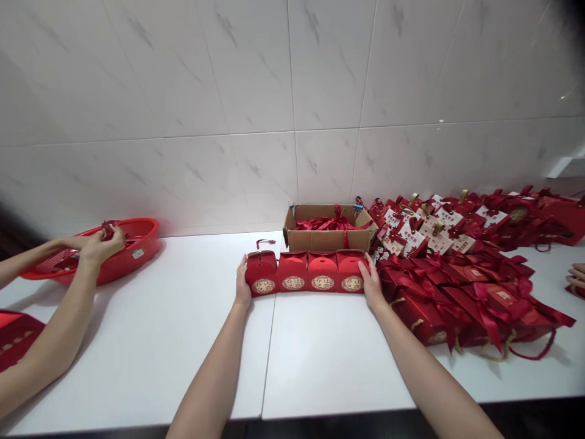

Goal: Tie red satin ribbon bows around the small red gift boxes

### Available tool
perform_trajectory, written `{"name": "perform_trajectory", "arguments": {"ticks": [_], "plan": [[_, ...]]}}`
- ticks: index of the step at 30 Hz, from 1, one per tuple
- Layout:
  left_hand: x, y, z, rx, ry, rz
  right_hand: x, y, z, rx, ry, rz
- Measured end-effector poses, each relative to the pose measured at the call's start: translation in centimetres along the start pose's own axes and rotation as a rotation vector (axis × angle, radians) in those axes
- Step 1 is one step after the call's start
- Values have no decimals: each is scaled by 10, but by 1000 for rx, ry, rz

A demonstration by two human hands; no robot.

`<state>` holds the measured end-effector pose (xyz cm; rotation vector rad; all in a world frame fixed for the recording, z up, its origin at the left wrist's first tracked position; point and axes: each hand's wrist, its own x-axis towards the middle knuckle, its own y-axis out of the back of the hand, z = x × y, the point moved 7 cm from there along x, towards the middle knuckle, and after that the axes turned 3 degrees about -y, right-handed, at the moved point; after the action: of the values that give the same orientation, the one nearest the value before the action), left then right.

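Observation:
A row of several small red gift boxes [307, 274] with gold round emblems stands on the white table in front of me. My left hand [243, 283] presses against the row's left end, its fingers behind the outer box. At the other end my right hand [371, 280] grips the last box, thumb on the front top edge. Between them, the two hands squeeze the row together. Just behind it stands an open cardboard box [315, 240] with dark red ribbons [322, 224] in it. A short piece of red ribbon [265, 242] lies behind the left boxes.
Red gift boxes with bows [457, 305] and white-tagged ones [414, 238] crowd the table on the right. At left, a co-worker's hands [98, 244] hold something dark red over a red plastic basin [148, 238]. Another person's hand [578, 275] shows at the right edge.

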<state>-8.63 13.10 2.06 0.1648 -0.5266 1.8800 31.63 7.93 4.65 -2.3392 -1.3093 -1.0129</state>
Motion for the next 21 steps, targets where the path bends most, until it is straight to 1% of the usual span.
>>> {"name": "perform_trajectory", "arguments": {"ticks": [3, 6, 8, 11, 14, 16, 19, 21], "plan": [[7, 23, -6, 55, -14, 139, -1, 1, -1, 31, -85, -6], [12, 35, -12, 41, 12, 186, -1, 9, -10, -7, -91, 20], [13, 36, -16, 40, 43, 190, 4, 11, -16, -29, -73, 17], [13, 33, -18, 42, 80, 188, 22, 4, -20, -130, -96, -40], [14, 31, -20, 34, 99, 179, 47, -13, -11, -366, -216, -167], [15, 31, -21, 29, 88, 157, 63, -27, -5, -444, -309, -265], [16, 31, -22, 27, 61, 136, 81, -45, -5, -346, -431, -355], [14, 31, -23, 26, 59, 130, 88, -46, -17, -258, -457, -374]]}}
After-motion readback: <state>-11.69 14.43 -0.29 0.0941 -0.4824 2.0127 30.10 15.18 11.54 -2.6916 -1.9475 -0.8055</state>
